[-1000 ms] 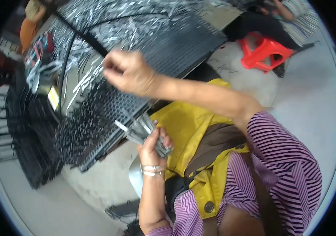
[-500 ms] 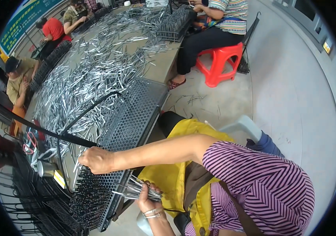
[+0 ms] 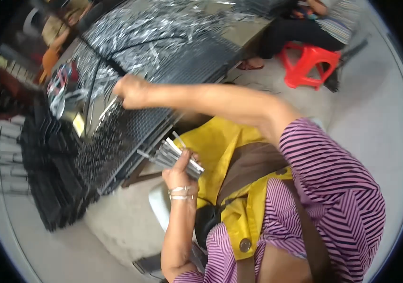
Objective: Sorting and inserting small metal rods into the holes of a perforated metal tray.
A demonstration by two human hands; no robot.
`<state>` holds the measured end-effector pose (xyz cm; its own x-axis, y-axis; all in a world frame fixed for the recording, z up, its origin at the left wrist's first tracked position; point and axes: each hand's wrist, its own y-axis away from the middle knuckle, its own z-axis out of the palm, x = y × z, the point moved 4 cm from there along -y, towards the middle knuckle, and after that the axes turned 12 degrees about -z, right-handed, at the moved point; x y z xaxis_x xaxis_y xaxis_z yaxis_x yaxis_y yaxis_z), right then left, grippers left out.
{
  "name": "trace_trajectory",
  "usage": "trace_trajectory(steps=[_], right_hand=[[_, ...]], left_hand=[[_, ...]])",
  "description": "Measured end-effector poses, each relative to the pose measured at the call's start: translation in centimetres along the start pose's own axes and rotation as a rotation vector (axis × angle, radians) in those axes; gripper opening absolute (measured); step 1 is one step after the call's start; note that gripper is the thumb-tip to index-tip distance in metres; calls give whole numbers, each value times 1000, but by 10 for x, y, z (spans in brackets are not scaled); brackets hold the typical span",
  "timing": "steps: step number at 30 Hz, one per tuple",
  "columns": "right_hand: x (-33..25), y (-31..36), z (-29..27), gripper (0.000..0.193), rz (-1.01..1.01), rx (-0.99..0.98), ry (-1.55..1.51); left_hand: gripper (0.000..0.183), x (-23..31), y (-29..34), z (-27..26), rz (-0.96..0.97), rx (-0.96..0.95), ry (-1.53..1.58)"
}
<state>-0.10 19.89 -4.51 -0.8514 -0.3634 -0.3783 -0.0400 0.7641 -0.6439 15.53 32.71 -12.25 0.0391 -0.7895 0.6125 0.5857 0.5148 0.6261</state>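
My left hand [image 3: 182, 172], with bracelets at its wrist, is closed around a bundle of flat silver metal strips [image 3: 170, 155]. It is over the yellow apron [image 3: 218, 137], beside the front edge of a dark perforated tray [image 3: 201, 56]. My right arm reaches across to the left. That fist [image 3: 133, 92] is above the far side of a dense cluster of dark upright pieces [image 3: 104, 151] on the tray. A silver strip [image 3: 109, 107] sticks out below its fingers, which are blurred and partly hidden.
Loose silver strips [image 3: 130, 30] cover much of the table. A thin black bar [image 3: 114, 66] slants down near my right fist. Black racks [image 3: 52, 165] stand at left. At upper right a person sits on a red stool [image 3: 307, 66]; another person [image 3: 57, 30] works across the table.
The view has shifted, so the table sits higher in the picture. My left hand and its bundle have drawn back from the tray's edge. My right fist stays by the cluster.
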Motion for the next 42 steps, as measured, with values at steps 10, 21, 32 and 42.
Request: trace_trajectory(steps=[10, 21, 32, 42], right_hand=[[-7, -6, -5, 13, 76, -148, -34], [-7, 9, 14, 7, 48, -131, 85], [-68, 126, 0, 8, 573, -230, -928], [-27, 41, -19, 9, -26, 470, -199]], left_hand=[[15, -11, 14, -28, 39, 59, 64], [15, -10, 3, -35, 54, 17, 36], [18, -3, -2, -37, 82, -78, 71], [18, -5, -3, -42, 34, 22, 193]])
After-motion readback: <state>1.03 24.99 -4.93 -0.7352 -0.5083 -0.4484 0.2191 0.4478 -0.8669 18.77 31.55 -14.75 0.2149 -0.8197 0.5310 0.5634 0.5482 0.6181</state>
